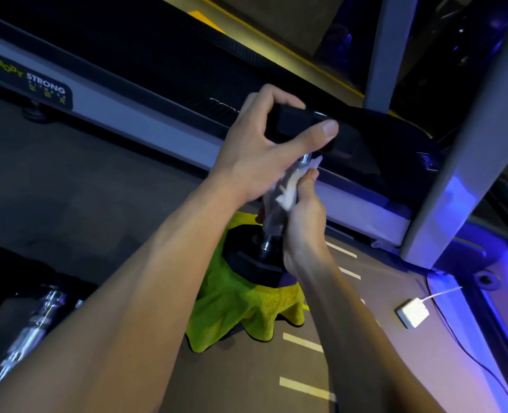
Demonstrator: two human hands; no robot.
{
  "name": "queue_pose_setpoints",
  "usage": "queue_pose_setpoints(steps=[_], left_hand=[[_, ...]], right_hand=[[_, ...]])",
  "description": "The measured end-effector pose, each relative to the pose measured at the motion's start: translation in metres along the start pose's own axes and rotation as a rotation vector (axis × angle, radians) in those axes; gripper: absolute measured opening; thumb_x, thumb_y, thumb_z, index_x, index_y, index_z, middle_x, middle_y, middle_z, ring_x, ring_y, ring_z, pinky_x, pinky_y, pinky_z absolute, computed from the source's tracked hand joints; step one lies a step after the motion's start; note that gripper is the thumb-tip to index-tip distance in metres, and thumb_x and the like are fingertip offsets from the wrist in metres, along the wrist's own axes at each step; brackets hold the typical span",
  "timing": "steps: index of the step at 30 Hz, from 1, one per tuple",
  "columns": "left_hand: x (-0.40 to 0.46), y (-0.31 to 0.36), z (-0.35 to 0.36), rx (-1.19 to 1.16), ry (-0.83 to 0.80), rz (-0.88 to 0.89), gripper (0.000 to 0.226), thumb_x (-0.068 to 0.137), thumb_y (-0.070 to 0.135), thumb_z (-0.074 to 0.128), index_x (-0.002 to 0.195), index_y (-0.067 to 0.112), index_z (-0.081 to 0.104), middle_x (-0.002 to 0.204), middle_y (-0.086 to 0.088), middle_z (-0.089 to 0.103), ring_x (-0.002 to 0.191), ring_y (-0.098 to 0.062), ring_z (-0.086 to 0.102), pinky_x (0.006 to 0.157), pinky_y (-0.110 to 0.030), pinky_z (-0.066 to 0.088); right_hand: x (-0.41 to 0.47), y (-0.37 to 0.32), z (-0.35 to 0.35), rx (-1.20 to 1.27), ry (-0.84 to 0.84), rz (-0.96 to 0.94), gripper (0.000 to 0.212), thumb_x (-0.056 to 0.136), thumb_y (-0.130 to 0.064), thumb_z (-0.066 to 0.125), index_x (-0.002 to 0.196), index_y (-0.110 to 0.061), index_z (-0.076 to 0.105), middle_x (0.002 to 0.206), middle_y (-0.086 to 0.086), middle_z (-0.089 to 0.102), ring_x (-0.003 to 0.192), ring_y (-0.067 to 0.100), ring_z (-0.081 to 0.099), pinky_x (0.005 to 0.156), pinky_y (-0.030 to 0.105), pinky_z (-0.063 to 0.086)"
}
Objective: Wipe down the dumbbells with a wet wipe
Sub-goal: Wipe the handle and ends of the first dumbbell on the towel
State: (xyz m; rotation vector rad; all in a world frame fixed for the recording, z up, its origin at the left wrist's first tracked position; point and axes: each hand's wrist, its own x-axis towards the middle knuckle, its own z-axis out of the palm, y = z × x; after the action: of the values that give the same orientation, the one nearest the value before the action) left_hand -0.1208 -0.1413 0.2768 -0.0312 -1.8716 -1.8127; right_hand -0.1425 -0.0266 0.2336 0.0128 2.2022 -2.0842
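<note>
Step in hand: wiping the handle of a dumbbell (273, 234) stood on end. Its lower black head rests on a yellow-green towel (241, 311) draped over something low on the floor (83, 189), just beside the edge of a treadmill (127, 93).

Left hand (264, 144) grips the upper black head from above, thumb and fingers curled round it, steadying the dumbbell upright.

Right hand (302, 222) wraps the wet wipe (282, 192) round the chrome handle, fingers closed on it.

Next move, by my reading: run the wipe along the handle while turning it, then clean the two heads. Left hand must hold firm; the towel looks a soft base.

More dumbbells (35, 320) lie at the lower left.
</note>
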Motion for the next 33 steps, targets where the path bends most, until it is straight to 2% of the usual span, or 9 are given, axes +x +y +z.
queue_pose_setpoints(steps=[6, 9, 11, 13, 17, 23, 28, 31, 33], left_hand=[[-0.003, -0.001, -0.007, 0.027, 0.017, 0.022, 0.038, 0.087, 0.054, 0.08, 0.111, 0.034, 0.059, 0.114, 0.008, 0.056, 0.099, 0.006, 0.058, 0.079, -0.017, 0.048], [-0.005, -0.001, -0.009, 0.025, -0.008, 0.041, 0.038, 0.087, 0.052, 0.08, 0.112, 0.032, 0.06, 0.114, 0.009, 0.055, 0.095, 0.011, 0.056, 0.082, -0.016, 0.049], [-0.005, -0.001, -0.01, 0.029, -0.025, 0.038, 0.039, 0.085, 0.054, 0.08, 0.112, 0.032, 0.061, 0.117, 0.008, 0.056, 0.102, 0.006, 0.057, 0.085, -0.018, 0.047], [-0.004, -0.001, -0.008, 0.026, -0.026, 0.037, 0.043, 0.081, 0.059, 0.08, 0.111, 0.034, 0.061, 0.118, 0.009, 0.058, 0.104, 0.002, 0.058, 0.085, -0.022, 0.048], [-0.006, -0.001, -0.007, -0.017, -0.036, 0.015, 0.043, 0.078, 0.065, 0.077, 0.108, 0.039, 0.061, 0.115, 0.007, 0.06, 0.098, -0.001, 0.061, 0.079, -0.023, 0.05], [-0.006, 0.0, -0.009, -0.015, -0.023, 0.025, 0.04, 0.084, 0.056, 0.079, 0.112, 0.033, 0.061, 0.112, 0.008, 0.056, 0.094, 0.008, 0.057, 0.078, -0.011, 0.046], [-0.006, -0.001, -0.007, -0.018, -0.03, 0.034, 0.034, 0.087, 0.051, 0.079, 0.11, 0.034, 0.061, 0.115, 0.008, 0.056, 0.098, 0.005, 0.059, 0.082, -0.015, 0.048], [-0.004, -0.002, -0.006, -0.056, -0.044, 0.004, 0.033, 0.09, 0.049, 0.08, 0.111, 0.033, 0.06, 0.116, -0.003, 0.06, 0.079, 0.005, 0.066, 0.07, -0.018, 0.052], [-0.004, -0.004, -0.007, -0.091, -0.026, 0.008, 0.035, 0.088, 0.05, 0.081, 0.11, 0.033, 0.06, 0.119, -0.009, 0.061, 0.079, 0.002, 0.068, 0.07, -0.02, 0.054]], right_hand=[[-0.006, -0.004, 0.027, -0.234, 0.063, -0.454, 0.008, 0.103, -0.022, 0.05, 0.111, -0.024, 0.05, 0.107, 0.002, 0.067, 0.1, 0.02, 0.067, 0.091, 0.048, 0.055], [0.003, -0.01, 0.021, -0.315, 0.046, -0.452, 0.002, 0.1, -0.036, 0.048, 0.099, -0.034, 0.048, 0.091, 0.005, 0.068, 0.083, 0.029, 0.069, 0.073, 0.051, 0.058], [0.004, -0.014, 0.01, -0.254, -0.017, -0.417, 0.014, 0.105, -0.037, 0.044, 0.093, -0.035, 0.051, 0.075, 0.004, 0.064, 0.067, 0.027, 0.066, 0.057, 0.036, 0.052], [0.004, -0.016, 0.003, -0.148, -0.026, -0.339, 0.027, 0.11, -0.027, 0.042, 0.089, -0.026, 0.059, 0.071, -0.005, 0.066, 0.064, 0.01, 0.065, 0.059, 0.025, 0.048], [0.008, -0.017, 0.006, 0.251, -0.013, -0.09, 0.035, 0.106, -0.032, 0.047, 0.083, -0.016, 0.068, 0.072, 0.004, 0.07, 0.064, 0.019, 0.065, 0.066, 0.035, 0.048], [-0.004, -0.012, 0.028, -0.118, 0.071, -0.402, 0.025, 0.099, -0.034, 0.043, 0.116, -0.021, 0.055, 0.11, 0.004, 0.07, 0.105, 0.023, 0.067, 0.094, 0.045, 0.056], [0.008, -0.012, 0.005, -0.113, -0.015, -0.379, 0.025, 0.106, -0.032, 0.044, 0.087, -0.024, 0.059, 0.078, -0.005, 0.064, 0.072, 0.004, 0.062, 0.071, 0.025, 0.051], [0.011, -0.014, 0.005, 0.162, -0.132, -0.182, 0.055, 0.107, -0.035, 0.039, 0.066, -0.019, 0.072, 0.062, 0.005, 0.064, 0.057, 0.019, 0.057, 0.06, 0.035, 0.043], [0.014, -0.014, 0.007, 0.167, -0.127, -0.19, 0.052, 0.109, -0.031, 0.038, 0.072, -0.02, 0.072, 0.063, -0.001, 0.068, 0.056, 0.017, 0.06, 0.059, 0.032, 0.045]])
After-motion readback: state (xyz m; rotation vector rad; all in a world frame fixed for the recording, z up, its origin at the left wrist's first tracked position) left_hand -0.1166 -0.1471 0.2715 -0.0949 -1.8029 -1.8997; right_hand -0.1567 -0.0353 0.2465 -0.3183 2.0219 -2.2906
